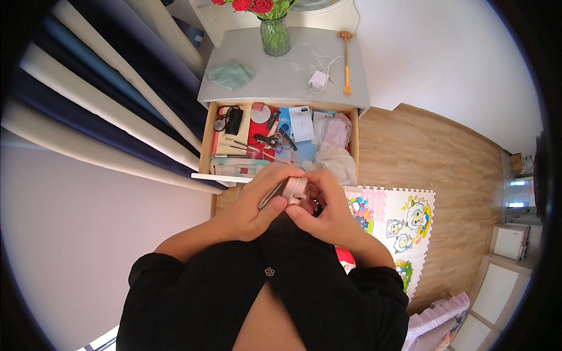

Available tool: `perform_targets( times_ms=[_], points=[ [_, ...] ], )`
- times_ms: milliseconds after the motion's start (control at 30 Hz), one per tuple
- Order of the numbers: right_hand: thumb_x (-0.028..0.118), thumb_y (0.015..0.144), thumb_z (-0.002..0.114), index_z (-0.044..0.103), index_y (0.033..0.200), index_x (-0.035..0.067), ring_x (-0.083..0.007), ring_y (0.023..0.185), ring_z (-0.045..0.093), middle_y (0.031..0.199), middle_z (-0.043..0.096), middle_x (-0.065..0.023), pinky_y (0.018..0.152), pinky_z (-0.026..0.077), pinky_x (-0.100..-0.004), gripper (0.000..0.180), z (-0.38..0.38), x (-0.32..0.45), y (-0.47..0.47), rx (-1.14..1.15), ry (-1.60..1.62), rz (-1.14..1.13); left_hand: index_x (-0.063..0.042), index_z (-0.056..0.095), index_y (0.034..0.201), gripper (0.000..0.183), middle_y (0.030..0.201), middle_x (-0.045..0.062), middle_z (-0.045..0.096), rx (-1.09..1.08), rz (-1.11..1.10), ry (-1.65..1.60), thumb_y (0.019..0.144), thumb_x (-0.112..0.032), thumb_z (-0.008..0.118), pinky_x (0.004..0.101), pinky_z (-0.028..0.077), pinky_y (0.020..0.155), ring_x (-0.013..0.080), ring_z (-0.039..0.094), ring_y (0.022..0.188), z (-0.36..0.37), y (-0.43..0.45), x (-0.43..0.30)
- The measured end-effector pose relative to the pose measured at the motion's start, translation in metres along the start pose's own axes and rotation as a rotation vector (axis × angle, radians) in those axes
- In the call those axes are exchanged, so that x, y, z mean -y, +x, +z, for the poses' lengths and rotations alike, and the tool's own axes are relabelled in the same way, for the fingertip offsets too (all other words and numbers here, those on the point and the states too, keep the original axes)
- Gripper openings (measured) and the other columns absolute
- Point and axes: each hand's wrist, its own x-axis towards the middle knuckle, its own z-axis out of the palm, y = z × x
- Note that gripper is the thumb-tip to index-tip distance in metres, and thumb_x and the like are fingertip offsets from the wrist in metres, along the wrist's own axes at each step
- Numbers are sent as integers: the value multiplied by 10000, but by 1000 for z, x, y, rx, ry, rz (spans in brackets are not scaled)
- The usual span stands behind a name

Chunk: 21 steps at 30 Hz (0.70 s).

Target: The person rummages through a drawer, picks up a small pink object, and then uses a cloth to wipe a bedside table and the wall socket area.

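Observation:
Both hands meet in front of my chest, just before the open drawer (239, 178). My left hand (259, 204) grips a small pink case (293, 189) that has a dark, flat panel on its left side. The fingers of my right hand (324, 204) close on the same case from the right; its exact kind cannot be told. In the drawer lie a black pouch (234, 121), a round white compact (261, 114), thin brushes (237, 147), a clear plastic case (239, 167), white papers (302, 123) and pale, crumpled fabric (336, 160).
On the grey dresser top (298, 48) stand a glass vase (275, 37) of red flowers, a green cloth (230, 74), a white charger (318, 80) and a yellow-handled massage hammer (347, 66). Striped curtains (118, 92) hang at left; a foam play mat (395, 219) lies right.

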Motion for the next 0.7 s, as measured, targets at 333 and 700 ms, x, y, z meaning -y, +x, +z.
perform_targets(
  times_ms=[333, 700],
  points=[
    [151, 697, 744, 471, 1045, 0, -81, 537, 470, 699, 546, -42, 493, 396, -222, 467, 4, -4, 3, -55, -189, -120, 3, 438, 1206, 381, 1146, 174, 476, -148, -19, -14, 922, -252, 444, 350, 364, 922, 295, 482, 1040, 11, -7, 3],
    [185, 806, 682, 406, 1058, 20, -65, 660, 485, 815, 539, -39, 567, 401, -221, 408, -8, -6, 1, 152, 173, 104, -40, 411, 1259, 453, 1146, 159, 470, 149, -69, 131, 885, -272, 518, 358, 362, 918, 300, 479, 1040, -12, 2, -5]
  ],
)
